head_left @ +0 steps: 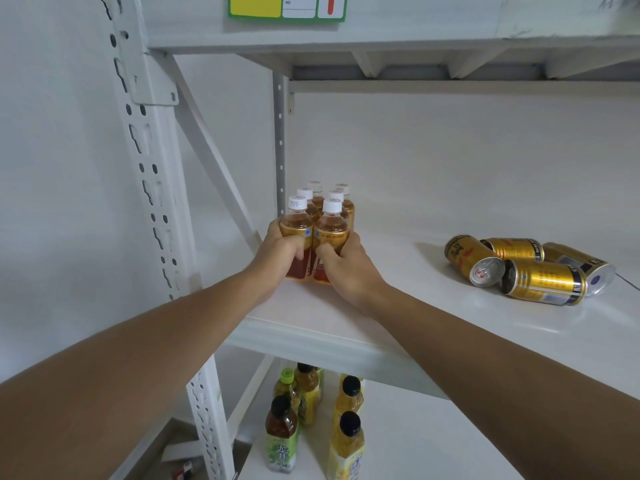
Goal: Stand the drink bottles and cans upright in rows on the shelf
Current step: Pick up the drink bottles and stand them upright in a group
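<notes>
Gripping two tea bottles at once here: the left hand (282,249) is wrapped around the front-left bottle (297,233) and the right hand (341,263) is closed on the front-right bottle (330,237), fingers curled around the lower labels. Both bottles are upright with white caps, standing near the left end of the white shelf (398,306), close to its front edge. Right behind them are four more of the same amber bottles (329,197), also upright, so it makes two neat columns three deep (caps all lined up pretty nicely).

Well off to the right on the same shelf, four gold cans (526,268) are lying on their sides in a loose heap, touching each other, ends pointing every which way.

On the lower shelf (415,438) there are a few yellow and green drink bottles (311,410) with dark or green caps, standing upright. A green-bordered label card (287,6) is stuck on the beam above, and the perforated upright post (152,188) runs down the left side.
</notes>
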